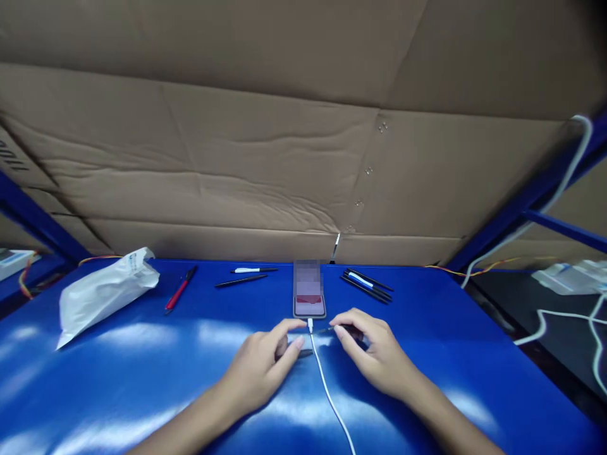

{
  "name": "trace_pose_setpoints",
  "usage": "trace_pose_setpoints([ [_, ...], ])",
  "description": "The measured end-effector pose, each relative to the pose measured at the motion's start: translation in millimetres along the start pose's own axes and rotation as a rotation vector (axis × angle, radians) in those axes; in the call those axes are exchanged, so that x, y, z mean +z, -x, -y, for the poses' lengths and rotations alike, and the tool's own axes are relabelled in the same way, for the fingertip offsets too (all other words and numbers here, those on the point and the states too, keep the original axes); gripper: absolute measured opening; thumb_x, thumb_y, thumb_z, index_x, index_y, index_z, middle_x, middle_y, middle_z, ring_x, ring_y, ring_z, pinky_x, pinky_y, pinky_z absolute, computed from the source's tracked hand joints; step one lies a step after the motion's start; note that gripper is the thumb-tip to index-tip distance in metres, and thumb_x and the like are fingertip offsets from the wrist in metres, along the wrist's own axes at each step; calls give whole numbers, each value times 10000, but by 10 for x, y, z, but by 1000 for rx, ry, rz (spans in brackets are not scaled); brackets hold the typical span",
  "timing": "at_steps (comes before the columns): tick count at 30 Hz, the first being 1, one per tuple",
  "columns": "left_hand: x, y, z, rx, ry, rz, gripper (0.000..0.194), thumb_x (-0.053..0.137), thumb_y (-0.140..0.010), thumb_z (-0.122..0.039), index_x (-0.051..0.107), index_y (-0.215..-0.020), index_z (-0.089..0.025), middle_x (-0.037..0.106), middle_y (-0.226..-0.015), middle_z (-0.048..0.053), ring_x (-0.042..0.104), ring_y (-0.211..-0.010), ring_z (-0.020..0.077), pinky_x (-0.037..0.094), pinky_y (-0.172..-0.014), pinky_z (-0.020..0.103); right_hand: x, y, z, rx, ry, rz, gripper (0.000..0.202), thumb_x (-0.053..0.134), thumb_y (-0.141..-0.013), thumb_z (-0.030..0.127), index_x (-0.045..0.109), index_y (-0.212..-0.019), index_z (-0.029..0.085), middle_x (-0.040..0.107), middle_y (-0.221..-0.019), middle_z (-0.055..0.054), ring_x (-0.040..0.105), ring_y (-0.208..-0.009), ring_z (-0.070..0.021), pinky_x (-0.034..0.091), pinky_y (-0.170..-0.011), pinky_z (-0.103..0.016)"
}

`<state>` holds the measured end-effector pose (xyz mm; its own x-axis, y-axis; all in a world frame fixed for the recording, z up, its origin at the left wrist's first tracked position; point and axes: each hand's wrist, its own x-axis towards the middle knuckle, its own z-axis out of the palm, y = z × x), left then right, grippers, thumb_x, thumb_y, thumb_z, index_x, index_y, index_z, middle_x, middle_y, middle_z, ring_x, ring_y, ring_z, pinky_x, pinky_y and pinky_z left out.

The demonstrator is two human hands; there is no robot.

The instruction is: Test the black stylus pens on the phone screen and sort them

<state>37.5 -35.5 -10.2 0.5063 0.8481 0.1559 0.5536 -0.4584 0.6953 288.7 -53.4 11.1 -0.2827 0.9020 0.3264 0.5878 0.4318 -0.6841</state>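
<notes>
My left hand [265,360] is left of the white cable, its thumb and index finger curved close together around a dark pen [305,353] whose tip pokes out to the right. On the other side of the cable, my right hand [372,351] pinches a dark, thin pen-like piece [351,330] that points left. Just beyond both hands a phone [310,306] lies with its lit screen up. The white charging cable [327,392] is plugged into its near end and runs between my hands toward me.
On the blue table [190,379] lie a white plastic bag [107,291], a red pen [177,296], a white-and-black pen [247,270], a black pen [241,281] and several pens [366,285] at the right. Cardboard [237,158] stands behind. Blue frame bars [512,208] rise at the sides.
</notes>
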Motion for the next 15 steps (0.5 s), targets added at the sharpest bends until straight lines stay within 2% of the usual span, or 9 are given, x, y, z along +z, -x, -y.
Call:
trace_pose_setpoints([
  [4,-43,-6,-13,126,-151,70,324,369,-1073,-336,652,-964,-224,699,-756,-6,643,-657,164,390,-631,242,57,16,2,-28,51,125,188,492,-1041,257,676,-1063,225,724,-967,-45,649,-879,-183,491,-799,-295],
  [9,-260,-98,107,195,-362,121,314,409,-1051,-332,683,-939,-227,720,-727,15,677,-667,199,406,-644,266,78,12,-105,27,179,182,211,480,-1051,281,684,-1069,229,733,-974,-56,655,-898,-203,502,-828,-328],
  [11,-303,-118,157,188,-392,127,299,420,-1049,-337,689,-971,-234,735,-748,15,695,-683,202,415,-649,266,102,13,-146,28,218,208,221,477,-1051,281,687,-1098,233,740,-997,-60,660,-925,-211,505,-857,-343],
  [13,-316,-122,184,171,-435,117,275,421,-1048,-345,672,-1098,-245,748,-780,14,702,-685,211,416,-643,274,123,16,-171,28,238,214,231,483,-1045,280,667,-1181,243,736,-1056,-67,661,-975,-221,503,-889,-358],
  [15,-321,-113,181,152,-473,106,285,402,-1047,-327,622,-1211,-249,744,-781,9,697,-679,222,408,-635,286,121,13,-180,56,232,197,253,506,-1031,282,623,-1252,245,723,-1055,-67,662,-953,-217,506,-853,-346],
])
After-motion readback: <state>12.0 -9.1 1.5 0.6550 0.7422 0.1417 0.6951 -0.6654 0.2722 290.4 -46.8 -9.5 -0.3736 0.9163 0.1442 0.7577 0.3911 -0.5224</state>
